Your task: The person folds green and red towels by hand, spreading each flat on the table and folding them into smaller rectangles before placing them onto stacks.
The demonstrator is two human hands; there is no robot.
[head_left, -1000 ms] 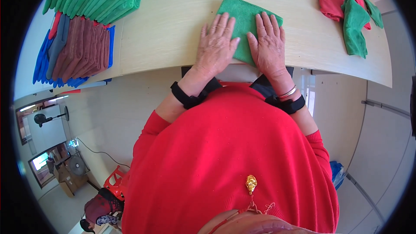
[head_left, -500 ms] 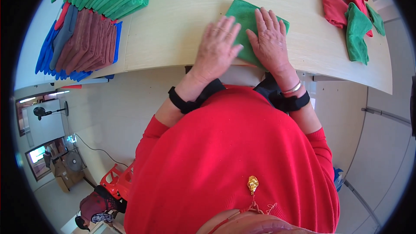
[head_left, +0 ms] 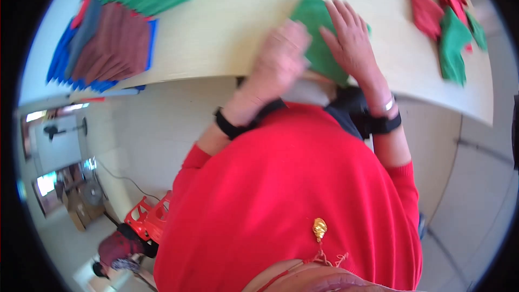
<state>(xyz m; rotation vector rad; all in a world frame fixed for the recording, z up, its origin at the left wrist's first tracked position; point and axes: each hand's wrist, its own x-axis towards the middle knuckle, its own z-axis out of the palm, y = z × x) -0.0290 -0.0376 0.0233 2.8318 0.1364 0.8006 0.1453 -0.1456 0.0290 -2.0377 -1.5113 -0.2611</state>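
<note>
The left forearm (head_left: 212, 141) and the right forearm (head_left: 392, 148) reach forward and come nearer together toward the hands. The left hand (head_left: 280, 57) is blurred over the near edge of the table (head_left: 221, 27); its fingers seem bent, but I cannot tell exactly. The right hand (head_left: 354, 43) shows its back, fingers straight, pointing away from this edge, thumb (head_left: 331, 42) spread toward the left hand.

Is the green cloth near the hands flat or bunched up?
Flat: the green cloth shows smooth surface and straight edges; I cannot tell its layers.
</note>
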